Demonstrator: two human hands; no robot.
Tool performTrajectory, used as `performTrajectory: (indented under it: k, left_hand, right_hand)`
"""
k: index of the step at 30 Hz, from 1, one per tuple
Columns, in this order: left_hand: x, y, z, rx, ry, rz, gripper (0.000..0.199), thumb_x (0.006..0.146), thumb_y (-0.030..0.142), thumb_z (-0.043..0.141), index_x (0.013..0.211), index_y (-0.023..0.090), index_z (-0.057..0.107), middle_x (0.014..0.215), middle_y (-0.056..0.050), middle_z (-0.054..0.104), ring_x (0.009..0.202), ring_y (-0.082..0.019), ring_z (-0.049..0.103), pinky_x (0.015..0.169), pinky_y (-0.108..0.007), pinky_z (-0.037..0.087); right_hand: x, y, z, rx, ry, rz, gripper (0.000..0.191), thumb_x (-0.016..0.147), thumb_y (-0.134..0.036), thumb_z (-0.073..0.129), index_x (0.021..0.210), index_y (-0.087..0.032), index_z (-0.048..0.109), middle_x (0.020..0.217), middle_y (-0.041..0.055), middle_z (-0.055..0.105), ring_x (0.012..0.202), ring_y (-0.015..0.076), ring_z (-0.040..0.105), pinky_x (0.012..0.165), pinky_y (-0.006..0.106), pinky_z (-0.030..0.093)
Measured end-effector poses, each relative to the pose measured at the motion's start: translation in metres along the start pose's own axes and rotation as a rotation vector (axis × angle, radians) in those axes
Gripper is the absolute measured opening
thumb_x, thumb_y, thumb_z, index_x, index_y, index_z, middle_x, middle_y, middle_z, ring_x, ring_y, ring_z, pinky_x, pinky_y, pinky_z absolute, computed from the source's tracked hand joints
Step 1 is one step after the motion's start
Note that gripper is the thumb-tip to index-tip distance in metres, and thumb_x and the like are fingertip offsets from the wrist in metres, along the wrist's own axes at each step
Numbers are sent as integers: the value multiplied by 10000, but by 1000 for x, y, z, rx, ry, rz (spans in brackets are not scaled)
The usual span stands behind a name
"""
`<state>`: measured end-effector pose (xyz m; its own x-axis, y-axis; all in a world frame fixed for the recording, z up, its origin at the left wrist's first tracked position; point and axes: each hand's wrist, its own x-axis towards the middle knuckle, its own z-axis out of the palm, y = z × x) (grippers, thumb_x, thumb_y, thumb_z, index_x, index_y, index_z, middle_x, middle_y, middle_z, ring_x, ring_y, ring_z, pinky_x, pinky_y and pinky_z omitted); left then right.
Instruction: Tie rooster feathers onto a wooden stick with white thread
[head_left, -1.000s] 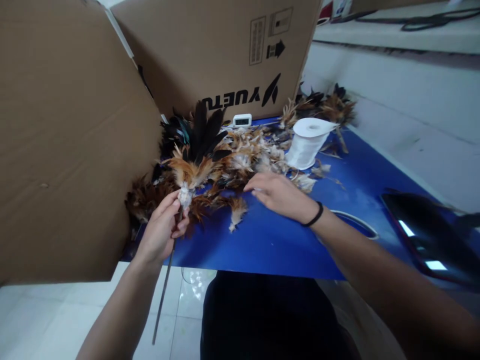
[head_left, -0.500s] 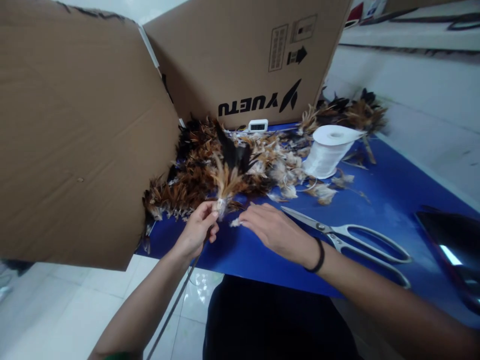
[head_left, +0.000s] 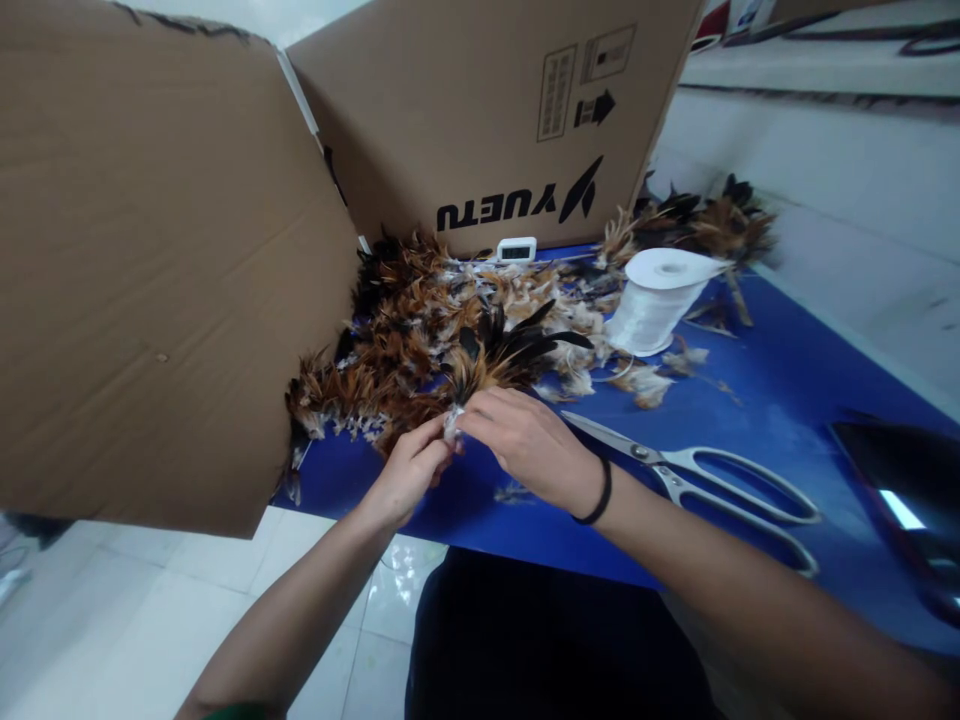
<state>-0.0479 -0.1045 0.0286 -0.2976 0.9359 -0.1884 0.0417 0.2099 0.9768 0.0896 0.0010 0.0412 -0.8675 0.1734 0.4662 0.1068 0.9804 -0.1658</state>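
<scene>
As the head view has it, everything comes down to one pinch: the bare left hand (head_left: pixel 416 462) grips the pale, bound-looking base of a fanned bunch of black and tan feathers (head_left: pixel 504 352), held low over the near part of the flat blue tabletop (head_left: pixel 780 400). Over comes the bare right hand (head_left: pixel 529 440), fingertips curled right against that same base, though whether they clasp it or some small tuft, I cannot tell! Here's the danger: if the left thumb slackens, quills could slip and the fan could splay, I'd say. A hard tug from the right might do likewise. Behind the bunch sprawls a loose heap of brown and cream feathers (head_left: pixel 405 345), close enough to tangle with the black tips. And watch the long silver metal scissors (head_left: pixel 658 460), lying just beside the right forearm; one careless sweep could knock them. Farther back, a white flanged spool (head_left: pixel 651 310) stands near loose plumes, where any trailing strand could snag fluff
</scene>
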Motion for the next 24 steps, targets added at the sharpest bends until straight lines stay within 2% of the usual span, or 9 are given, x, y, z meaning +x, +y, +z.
performTrajectory:
  k: [4, 8, 12, 15, 17, 18, 20, 22, 24]
  left_hand:
    - [0, -5, 0, 84, -1, 35, 273, 847, 421, 511, 867, 152, 558, 696, 12, 450, 543, -66, 335, 431, -176, 196]
    - [2, -14, -1, 122, -1, 76, 332, 847, 470, 508, 776, 147, 532, 659, 22, 423, 528, -64, 321, 442, -185, 220]
    - [4, -21, -3, 73, 24, 41, 372, 822, 502, 537, 726, 143, 523, 598, 36, 388, 488, -56, 299, 420, -188, 202]
    - [3, -23, -7, -7, 46, 9, 373, 804, 492, 572, 689, 142, 513, 561, 43, 366, 462, -48, 281, 401, -184, 174]
    - [2, -25, -12, -65, 57, -13, 366, 801, 471, 587, 670, 138, 513, 550, 44, 358, 454, -43, 267, 393, -177, 155]
    - [1, -25, -16, -92, 66, -29, 363, 800, 464, 592, 665, 136, 515, 553, 42, 361, 454, -41, 264, 390, -173, 146]
    - [0, -27, -22, -140, 85, -60, 358, 794, 452, 606, 664, 130, 519, 571, 35, 374, 457, -36, 268, 385, -164, 132]
    - [-3, -29, -27, -179, 95, -77, 357, 790, 446, 615, 665, 125, 521, 589, 31, 382, 461, -31, 271, 382, -156, 125]
    - [-5, -30, -30, -212, 97, -80, 355, 787, 438, 624, 668, 118, 527, 608, 25, 398, 464, -26, 275, 378, -150, 124]
  right_hand:
    - [3, -2, -3, -83, -8, -34, 199, 902, -130, 449, 848, -142, 640, 842, 73, 579, 753, 177, 468, 683, 310, 384]
    - [8, -1, 0, -43, -44, -53, 185, 895, -149, 485, 831, -129, 657, 839, 76, 591, 781, 179, 473, 708, 313, 392]
    - [13, 0, 3, 7, -46, -79, 233, 906, -134, 448, 823, -128, 666, 818, 77, 602, 786, 183, 486, 721, 320, 419]
    - [12, -2, -2, 75, 95, -62, 250, 918, -121, 409, 895, -133, 658, 940, 94, 615, 887, 189, 505, 780, 323, 443]
    - [5, -5, -9, 96, 232, 9, 233, 919, -128, 413, 967, -132, 641, 1043, 107, 599, 978, 197, 497, 852, 337, 437]
    - [0, -5, -11, 95, 259, 50, 219, 916, -137, 427, 984, -133, 635, 1056, 108, 593, 995, 203, 494, 870, 348, 432]
    - [-15, -4, -12, 92, 179, 103, 175, 901, -160, 474, 960, -145, 638, 985, 94, 598, 947, 204, 509, 844, 357, 439]
    - [-33, -1, -6, 103, -35, 114, 110, 869, -190, 541, 898, -168, 645, 885, 68, 592, 860, 199, 522, 774, 353, 449]
    - [-50, 4, 4, 101, -195, 133, 62, 831, -206, 599, 869, -177, 640, 868, 58, 584, 824, 199, 522, 742, 356, 441]
